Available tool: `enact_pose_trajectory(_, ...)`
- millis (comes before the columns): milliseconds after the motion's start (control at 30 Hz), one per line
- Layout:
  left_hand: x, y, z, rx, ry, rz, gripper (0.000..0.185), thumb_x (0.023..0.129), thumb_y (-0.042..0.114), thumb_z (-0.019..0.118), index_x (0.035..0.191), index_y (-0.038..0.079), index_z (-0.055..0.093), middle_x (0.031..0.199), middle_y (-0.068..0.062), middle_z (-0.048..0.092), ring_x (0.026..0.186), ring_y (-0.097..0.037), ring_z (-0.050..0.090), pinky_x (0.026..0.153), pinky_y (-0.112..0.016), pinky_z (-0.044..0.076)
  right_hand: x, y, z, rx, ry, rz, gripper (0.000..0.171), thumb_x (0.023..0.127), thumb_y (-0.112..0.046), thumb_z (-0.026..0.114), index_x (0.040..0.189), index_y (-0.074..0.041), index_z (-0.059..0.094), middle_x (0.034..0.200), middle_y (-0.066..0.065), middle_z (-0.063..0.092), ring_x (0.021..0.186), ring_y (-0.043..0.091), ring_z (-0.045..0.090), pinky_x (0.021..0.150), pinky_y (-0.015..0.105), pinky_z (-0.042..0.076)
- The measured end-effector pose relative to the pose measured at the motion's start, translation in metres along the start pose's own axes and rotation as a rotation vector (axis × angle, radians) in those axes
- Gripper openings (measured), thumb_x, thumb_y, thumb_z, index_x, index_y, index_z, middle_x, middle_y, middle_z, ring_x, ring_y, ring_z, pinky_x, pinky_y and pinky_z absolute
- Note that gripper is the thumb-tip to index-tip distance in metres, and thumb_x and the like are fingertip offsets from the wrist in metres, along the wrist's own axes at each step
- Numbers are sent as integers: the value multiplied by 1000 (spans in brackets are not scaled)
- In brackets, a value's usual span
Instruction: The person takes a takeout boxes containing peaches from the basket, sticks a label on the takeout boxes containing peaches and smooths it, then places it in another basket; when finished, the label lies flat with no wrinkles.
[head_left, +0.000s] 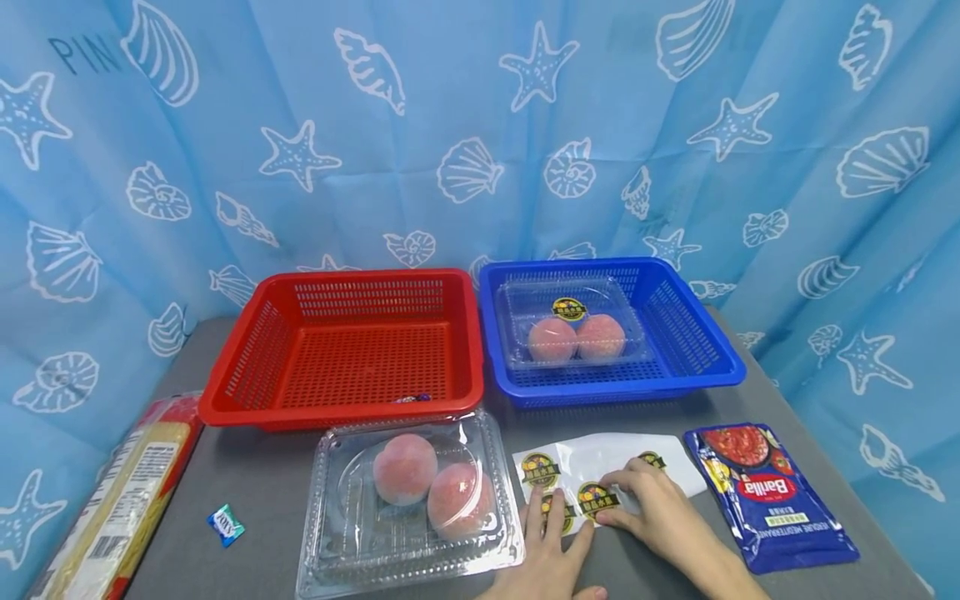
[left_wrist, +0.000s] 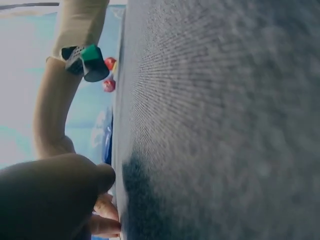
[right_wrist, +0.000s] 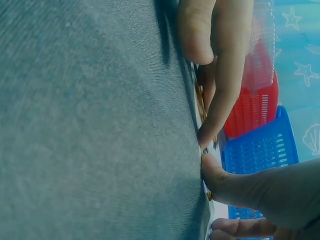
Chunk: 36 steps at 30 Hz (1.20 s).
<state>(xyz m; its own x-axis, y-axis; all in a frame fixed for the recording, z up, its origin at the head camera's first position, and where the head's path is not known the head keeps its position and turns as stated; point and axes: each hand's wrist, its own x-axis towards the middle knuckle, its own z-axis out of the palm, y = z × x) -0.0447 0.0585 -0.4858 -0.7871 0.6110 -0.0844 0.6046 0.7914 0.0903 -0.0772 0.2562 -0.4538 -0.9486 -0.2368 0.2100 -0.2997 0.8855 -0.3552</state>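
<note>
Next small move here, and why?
Probably have the right hand peel up the roundish black-and-gold sticker beside its thumb, with the left hand steadying the white sticker sheet. Both hands touch the sheet, and the nearer clear plastic box of pink peaches shows no sticker, while the box in the blue plastic basket has one.

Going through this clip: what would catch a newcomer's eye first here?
Probably the vivid red basket and blue basket, side by side before a seashell-patterned curtain. Next, perhaps, two clear boxes of peaches: one with a label in the blue basket, the other in front of the red one. Nearer the viewer, the left hand and right hand touch a white sticker sheet.
</note>
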Motion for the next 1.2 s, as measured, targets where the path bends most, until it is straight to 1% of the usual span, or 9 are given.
enact_pose_trajectory(100,3,2,0,70,44,-3,69,94,79,37,149,38,48,161,-7,42,145,-39,42,111,-44,46,0,-1,1,-18,-3,35,36,61,-36,94,86,-19,75,78,-11,57,72,3,52,63,28,48)
enact_pose_trajectory(167,3,4,2,160,91,0,68,94,80,35,147,39,49,158,-3,46,141,-38,47,107,-42,48,0,-2,1,-23,-14,80,38,60,-39,94,84,-19,73,78,-9,59,71,5,53,63,29,47)
enact_pose_trajectory(300,2,7,5,291,174,0,71,93,83,31,146,40,50,150,1,54,134,-37,53,101,-41,50,0,-5,-2,-33,-44,154,39,60,-42,94,82,-17,75,75,-7,57,67,3,48,58,27,41)
enact_pose_trajectory(400,2,8,8,322,200,0,73,92,83,29,147,40,50,149,1,55,134,-36,53,101,-41,50,1,-6,-3,-34,-52,162,35,60,-41,95,76,-18,75,70,-8,52,63,1,41,56,26,37)
enact_pose_trajectory(500,2,8,9,321,213,2,73,92,83,29,147,39,50,149,1,55,134,-37,53,101,-41,50,2,-7,-3,-33,-61,165,33,59,-41,95,73,-19,74,69,-8,52,62,1,41,56,27,37)
enact_pose_trajectory(667,1,8,9,324,219,2,74,91,84,31,147,38,49,149,0,55,134,-37,53,102,-42,50,2,-11,-5,-35,-82,218,34,60,-42,95,76,-17,76,71,-6,57,65,5,47,59,30,42)
enact_pose_trajectory(800,2,8,8,319,195,4,76,91,85,30,149,38,47,152,-2,52,137,-38,51,103,-42,50,3,-13,-5,-47,-78,230,32,61,-40,94,67,-18,72,70,-4,54,65,9,47,58,32,42)
enact_pose_trajectory(1000,3,8,7,306,158,4,77,91,84,31,150,37,46,153,-2,51,138,-39,49,104,-43,49,0,-15,-6,-39,-77,247,33,63,-39,94,76,-15,76,72,-2,60,68,10,51,60,34,43)
enact_pose_trajectory(1200,3,9,6,290,121,-3,77,91,84,32,151,38,44,155,-2,48,140,-39,47,106,-43,48,-1,-15,-5,-20,-90,263,30,64,-38,93,75,-16,76,75,-1,64,70,10,54,62,34,45)
